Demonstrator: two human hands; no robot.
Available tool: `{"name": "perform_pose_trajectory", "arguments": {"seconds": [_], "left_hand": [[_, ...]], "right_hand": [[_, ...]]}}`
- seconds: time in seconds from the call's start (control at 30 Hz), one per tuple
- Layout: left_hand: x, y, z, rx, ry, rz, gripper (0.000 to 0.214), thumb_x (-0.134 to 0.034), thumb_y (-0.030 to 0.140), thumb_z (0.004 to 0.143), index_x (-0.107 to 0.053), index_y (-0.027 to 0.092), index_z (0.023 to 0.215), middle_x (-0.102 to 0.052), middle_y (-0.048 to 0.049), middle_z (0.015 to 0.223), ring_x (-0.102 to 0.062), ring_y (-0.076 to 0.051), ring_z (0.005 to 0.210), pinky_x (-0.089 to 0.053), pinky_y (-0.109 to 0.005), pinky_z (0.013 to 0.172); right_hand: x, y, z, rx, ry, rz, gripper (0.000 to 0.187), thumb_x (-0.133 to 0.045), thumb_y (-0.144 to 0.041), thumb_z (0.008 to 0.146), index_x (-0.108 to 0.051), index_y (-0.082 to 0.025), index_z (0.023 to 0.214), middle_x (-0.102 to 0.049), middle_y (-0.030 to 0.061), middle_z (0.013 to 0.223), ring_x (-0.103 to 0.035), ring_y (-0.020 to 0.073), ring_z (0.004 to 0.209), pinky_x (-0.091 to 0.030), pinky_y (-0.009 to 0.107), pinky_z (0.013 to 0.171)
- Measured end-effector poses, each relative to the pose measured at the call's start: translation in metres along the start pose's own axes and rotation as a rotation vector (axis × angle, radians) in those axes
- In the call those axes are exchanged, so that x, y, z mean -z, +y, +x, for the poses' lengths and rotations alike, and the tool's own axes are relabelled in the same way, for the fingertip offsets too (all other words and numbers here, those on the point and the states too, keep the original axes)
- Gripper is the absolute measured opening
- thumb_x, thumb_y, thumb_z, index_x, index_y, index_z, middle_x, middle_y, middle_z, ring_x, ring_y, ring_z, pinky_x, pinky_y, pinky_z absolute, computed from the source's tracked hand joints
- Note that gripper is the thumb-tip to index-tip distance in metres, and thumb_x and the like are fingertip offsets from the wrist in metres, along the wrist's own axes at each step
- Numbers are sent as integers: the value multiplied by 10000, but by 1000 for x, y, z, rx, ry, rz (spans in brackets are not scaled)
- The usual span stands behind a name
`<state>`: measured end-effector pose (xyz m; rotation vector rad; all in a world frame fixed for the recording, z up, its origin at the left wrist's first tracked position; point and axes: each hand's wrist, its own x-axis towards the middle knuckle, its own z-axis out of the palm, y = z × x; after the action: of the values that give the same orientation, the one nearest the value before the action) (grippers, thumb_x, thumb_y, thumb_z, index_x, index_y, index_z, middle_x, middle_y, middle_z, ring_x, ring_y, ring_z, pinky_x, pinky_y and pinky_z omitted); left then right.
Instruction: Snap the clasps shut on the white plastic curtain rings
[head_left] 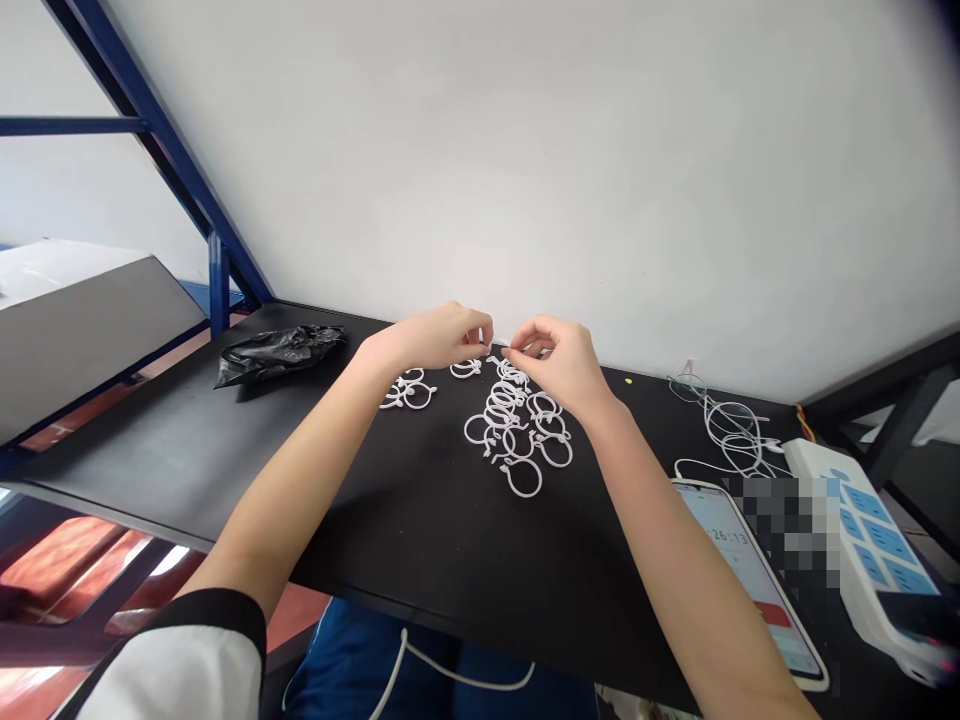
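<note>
My left hand (457, 338) and my right hand (551, 358) are close together over the far side of the black table. Between their fingertips shows part of a white curtain ring (501, 343); both hands pinch it, and the fingers hide much of it. Below the hands lies a loose pile of white curtain rings (523, 478), some overlapping, with small clip or eyelet ends. A smaller group of the same rings (418, 396) lies to the left, partly behind my left wrist. One or two more rings (465, 369) rest just under my left hand.
A crumpled black plastic bag (281, 352) lies on the table (187, 440) at the left. On the right are a phone (750, 570) showing a timer, a white power strip (862, 540) and a coiled white cable (731, 430). A blue metal frame (217, 280) stands at the left.
</note>
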<state>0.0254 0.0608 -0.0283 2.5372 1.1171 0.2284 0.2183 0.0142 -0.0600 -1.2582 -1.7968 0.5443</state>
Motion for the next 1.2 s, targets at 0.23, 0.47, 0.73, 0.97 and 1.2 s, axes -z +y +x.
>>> {"name": "perform_pose_trajectory", "arguments": {"seconds": [0.23, 0.47, 0.73, 0.97, 1.2], "left_hand": [[-4, 1, 2, -118, 81, -46, 202, -487, 175, 825, -662, 175, 925, -687, -30, 821, -602, -130, 700, -423, -223, 612], [4, 1, -2, -192, -110, -196, 268, -544, 376, 884, -612, 154, 750, -629, -18, 688, -554, -113, 609, -407, -221, 545], [16, 5, -12, -292, -96, -527, 397, -595, 479, 892, -645, 130, 710, -585, -16, 603, -482, -56, 486, -387, -186, 466], [20, 4, -15, -311, 25, -583, 415, -624, 508, 868, -678, 135, 697, -538, 6, 499, -463, -61, 492, -356, -196, 493], [23, 2, -18, -266, -70, -521, 427, -633, 492, 862, -602, 141, 620, -561, 1, 486, -401, -52, 452, -278, -209, 452]], "right_hand": [[-5, -6, -2, 30, -93, 7, 70, -684, -178, 725, -624, -178, 688, -640, -11, 664, -581, 117, 566, -414, 249, 541], [5, -8, -2, 22, -79, 32, 113, -702, -262, 761, -629, -182, 732, -633, -1, 680, -537, 104, 540, -401, 259, 535], [4, -10, 0, -12, -57, 373, 317, -809, -405, 692, -639, -171, 821, -679, 34, 811, -601, 127, 603, -465, 254, 511], [9, -18, -4, 25, -311, 362, 240, -765, -274, 736, -657, -177, 926, -672, 31, 896, -634, 134, 717, -507, 268, 641], [7, -17, -5, -14, -358, 270, 204, -705, -286, 779, -674, -171, 944, -656, 24, 810, -605, 131, 667, -488, 277, 616]]}}
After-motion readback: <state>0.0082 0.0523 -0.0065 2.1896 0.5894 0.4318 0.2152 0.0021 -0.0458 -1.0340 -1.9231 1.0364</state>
